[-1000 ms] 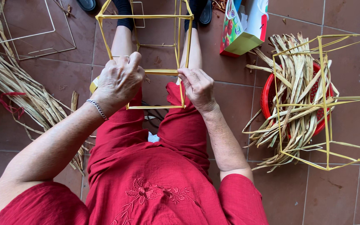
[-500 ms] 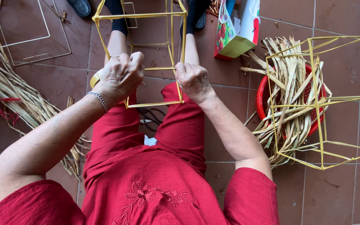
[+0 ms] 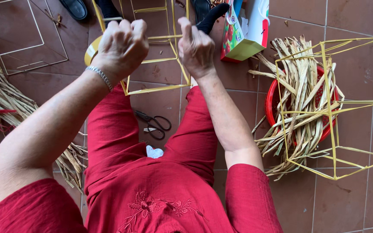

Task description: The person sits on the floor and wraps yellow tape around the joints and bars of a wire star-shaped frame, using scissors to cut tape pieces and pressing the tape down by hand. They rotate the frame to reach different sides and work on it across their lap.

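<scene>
I see both hands raised over my lap: the left hand (image 3: 121,45) clenched around the horizontal top bar of the yellow-wrapped wire cube frame (image 3: 152,64), the right hand (image 3: 195,49) pinching that bar just beside it. The frame hangs above the brown tiled floor (image 3: 359,198), with black-handled scissors (image 3: 154,124) between my knees.

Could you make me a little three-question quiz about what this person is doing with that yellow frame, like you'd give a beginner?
1. True or false: both hands grip the yellow wrapped frame.
2. What lies on the floor between the person's knees? A) scissors B) hammer C) spoon
3. Fill in: the dried leaf strips on the right lie in a ___ basin.

Key:
1. True: the left hand and the right hand both hold a bar of it.
2. A, the scissors.
3. Red, the red basin.
</scene>
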`<state>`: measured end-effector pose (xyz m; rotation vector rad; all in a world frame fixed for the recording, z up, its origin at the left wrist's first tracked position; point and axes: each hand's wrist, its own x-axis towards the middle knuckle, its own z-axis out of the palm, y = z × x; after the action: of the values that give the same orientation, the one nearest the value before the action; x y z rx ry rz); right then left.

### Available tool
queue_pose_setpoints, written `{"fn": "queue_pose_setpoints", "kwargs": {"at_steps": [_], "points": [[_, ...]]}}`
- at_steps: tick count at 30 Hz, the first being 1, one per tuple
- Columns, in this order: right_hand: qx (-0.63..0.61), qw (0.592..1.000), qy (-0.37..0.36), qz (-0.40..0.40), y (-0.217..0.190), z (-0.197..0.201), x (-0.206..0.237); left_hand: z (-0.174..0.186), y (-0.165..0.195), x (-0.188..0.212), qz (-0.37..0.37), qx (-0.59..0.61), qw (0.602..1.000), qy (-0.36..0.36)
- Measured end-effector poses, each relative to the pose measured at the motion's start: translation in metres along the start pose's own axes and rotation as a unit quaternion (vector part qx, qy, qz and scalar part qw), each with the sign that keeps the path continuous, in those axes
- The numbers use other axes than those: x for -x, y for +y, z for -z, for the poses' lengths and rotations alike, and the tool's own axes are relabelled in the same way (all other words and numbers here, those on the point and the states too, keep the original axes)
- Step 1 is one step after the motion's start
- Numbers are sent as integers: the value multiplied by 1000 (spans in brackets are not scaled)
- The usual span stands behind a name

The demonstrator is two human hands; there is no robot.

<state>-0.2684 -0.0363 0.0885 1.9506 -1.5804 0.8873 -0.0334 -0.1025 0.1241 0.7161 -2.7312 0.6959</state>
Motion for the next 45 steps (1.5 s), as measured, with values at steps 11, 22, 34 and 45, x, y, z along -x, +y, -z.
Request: {"fn": "queue_pose_setpoints", "kwargs": {"at_steps": [11, 22, 34, 45], "points": [[-369, 899, -34, -234, 30, 10, -52, 29, -51, -42, 63, 74, 991, -95], [-389, 823, -185, -370, 25, 12, -60, 33, -50, -59, 138, 186, 946, -226], [-380, 837, -268, -290, 79, 1, -91, 15, -56, -75, 68, 188, 965, -168], [54, 965, -250, -57, 77, -46, -115, 22, -52, -86, 48, 215, 950, -219]]}}
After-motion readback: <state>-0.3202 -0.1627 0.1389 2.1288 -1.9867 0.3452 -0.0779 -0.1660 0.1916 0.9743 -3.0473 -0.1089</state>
